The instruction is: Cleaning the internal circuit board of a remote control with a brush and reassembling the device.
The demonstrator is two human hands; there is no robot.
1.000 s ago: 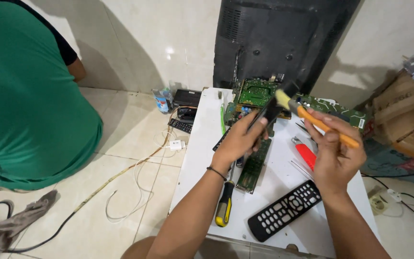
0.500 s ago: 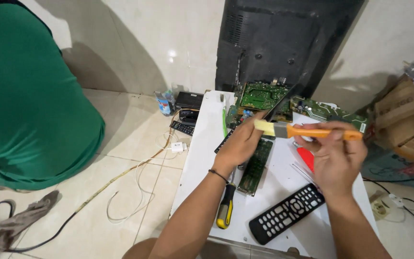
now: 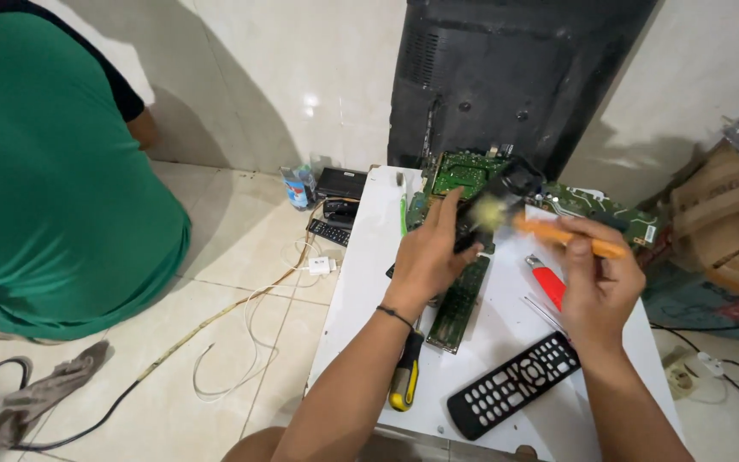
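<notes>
1. Fingers (image 3: 451, 214) of my left hand (image 3: 428, 257) clasp a small black part (image 3: 506, 184) above the desk (image 3: 361, 291); its lower half is hidden by my hand.
2. My right hand (image 3: 596, 278) grips an orange-handled brush (image 3: 558, 233), bristles blurred against the part.
3. Green circuit boards (image 3: 464, 171) lie beyond; a black remote (image 3: 515, 385) lies nearer.

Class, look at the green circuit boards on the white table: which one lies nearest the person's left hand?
The long narrow board, running lengthwise just under the left hand. The squarer board and the wide one lie farther back, by the black television.
</notes>
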